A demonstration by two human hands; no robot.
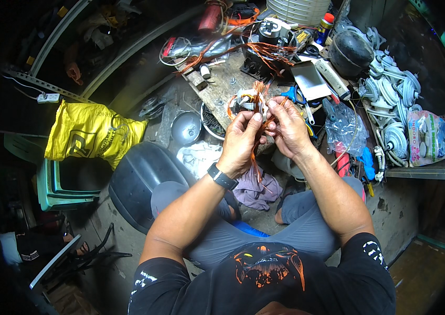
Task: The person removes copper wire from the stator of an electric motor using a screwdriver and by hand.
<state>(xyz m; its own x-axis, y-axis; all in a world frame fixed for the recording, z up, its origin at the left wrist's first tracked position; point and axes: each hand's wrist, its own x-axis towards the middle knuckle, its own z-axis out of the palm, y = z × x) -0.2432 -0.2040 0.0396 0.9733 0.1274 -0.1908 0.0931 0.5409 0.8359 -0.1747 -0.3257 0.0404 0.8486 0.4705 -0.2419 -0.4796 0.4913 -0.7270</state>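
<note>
A bundle of thin copper wire (259,90) stands upright between my hands, and its loose ends hang below them. My left hand (241,137) is closed with thumb and fingers around the bundle, and a dark watch is on that wrist. Across from it, my right hand (289,128) is closed on the wires with a fingertip pinch; the exact strands it holds are partly hidden. Just behind the left fingers sits a ring-shaped white and orange coil of wire (231,106), largely covered by the hand. Blue-handled scissors (293,95) lie beside the right hand.
A wooden bench (217,98) carries a motor part with copper windings (269,32), a spray can (324,29) and a black dome (351,53). Grey pulley-like parts (390,89) pile up at right. A metal bowl (186,127), yellow sack (94,131) and purple cloth (256,190) lie lower.
</note>
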